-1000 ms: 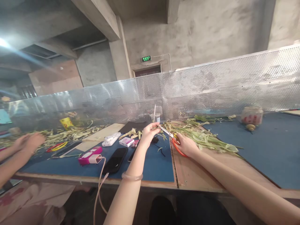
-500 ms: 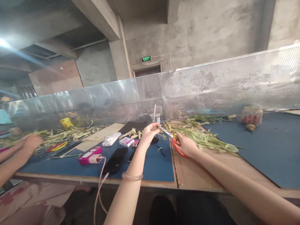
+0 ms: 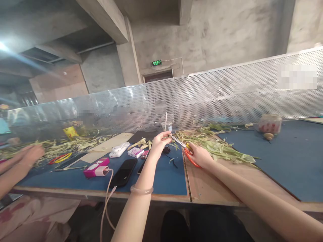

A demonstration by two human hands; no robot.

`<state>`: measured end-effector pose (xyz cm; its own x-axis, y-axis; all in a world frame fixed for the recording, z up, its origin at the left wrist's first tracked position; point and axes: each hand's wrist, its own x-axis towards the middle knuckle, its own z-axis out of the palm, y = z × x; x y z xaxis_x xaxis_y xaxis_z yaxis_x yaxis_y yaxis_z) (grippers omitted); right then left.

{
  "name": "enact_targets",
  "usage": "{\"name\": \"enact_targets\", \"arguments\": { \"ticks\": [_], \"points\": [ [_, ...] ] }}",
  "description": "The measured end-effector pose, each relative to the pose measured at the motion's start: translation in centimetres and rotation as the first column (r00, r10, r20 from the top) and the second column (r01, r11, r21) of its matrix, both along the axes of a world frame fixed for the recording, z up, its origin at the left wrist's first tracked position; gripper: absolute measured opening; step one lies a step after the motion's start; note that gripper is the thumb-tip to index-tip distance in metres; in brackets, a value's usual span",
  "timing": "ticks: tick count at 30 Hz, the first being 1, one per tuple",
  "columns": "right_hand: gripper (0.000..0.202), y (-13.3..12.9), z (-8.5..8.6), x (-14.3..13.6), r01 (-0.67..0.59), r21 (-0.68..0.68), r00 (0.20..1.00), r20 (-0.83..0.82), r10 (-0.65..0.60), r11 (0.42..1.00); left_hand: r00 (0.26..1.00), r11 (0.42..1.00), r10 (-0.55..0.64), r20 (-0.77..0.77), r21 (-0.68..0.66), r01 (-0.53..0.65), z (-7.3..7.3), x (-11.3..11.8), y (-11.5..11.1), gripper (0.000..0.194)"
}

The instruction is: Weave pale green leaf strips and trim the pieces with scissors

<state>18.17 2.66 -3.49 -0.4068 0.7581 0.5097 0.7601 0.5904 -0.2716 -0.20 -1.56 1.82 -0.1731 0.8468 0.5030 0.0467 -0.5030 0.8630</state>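
Note:
My right hand is closed round a pair of scissors with orange and yellow handles. The blades point up and left, toward the fingertips of my left hand. Those left fingers are pinched together just at the blade tips; what lies between them is too small to make out. Long, pale green leafy stalks lie in a heap beyond and to the right of my right hand. Behind my left hand stands a clear cup with a straw.
Left of my arms lie a black phone, a magenta box, a white case and pale roots. At far left are a co-worker's hands and other scissors. A jar stands right; a perforated metal screen runs behind.
Both hands stay nearly in place, with the scissors still at the left fingertips. The whole view has shifted very slightly.

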Motion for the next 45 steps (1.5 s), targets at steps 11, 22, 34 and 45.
{"name": "enact_targets", "arguments": {
  "ticks": [11,22,34,45],
  "points": [
    [0.035,0.2,-0.2,-0.1,0.004,0.000,1.000,0.004,-0.004,1.000,1.000,1.000,0.010,-0.022,-0.002,-0.010,0.0,0.1,-0.2,0.035],
    [0.034,0.0,0.1,0.0,0.037,-0.022,0.990,-0.138,-0.040,0.999,1.000,1.000,0.006,0.005,0.000,-0.006,-0.1,0.0,0.0,0.034],
    [0.033,-4.6,3.1,-3.5,-0.122,-0.219,0.854,-0.519,-0.010,0.968,0.994,0.998,0.036,-0.101,-0.045,-0.040,-0.7,-0.8,1.2,0.035],
    [0.036,-11.1,4.0,-5.4,-0.447,0.228,0.872,-0.105,0.478,0.865,0.997,0.993,-0.074,0.036,-0.087,0.077,-1.2,-1.6,2.1,0.030]
  ]
}}
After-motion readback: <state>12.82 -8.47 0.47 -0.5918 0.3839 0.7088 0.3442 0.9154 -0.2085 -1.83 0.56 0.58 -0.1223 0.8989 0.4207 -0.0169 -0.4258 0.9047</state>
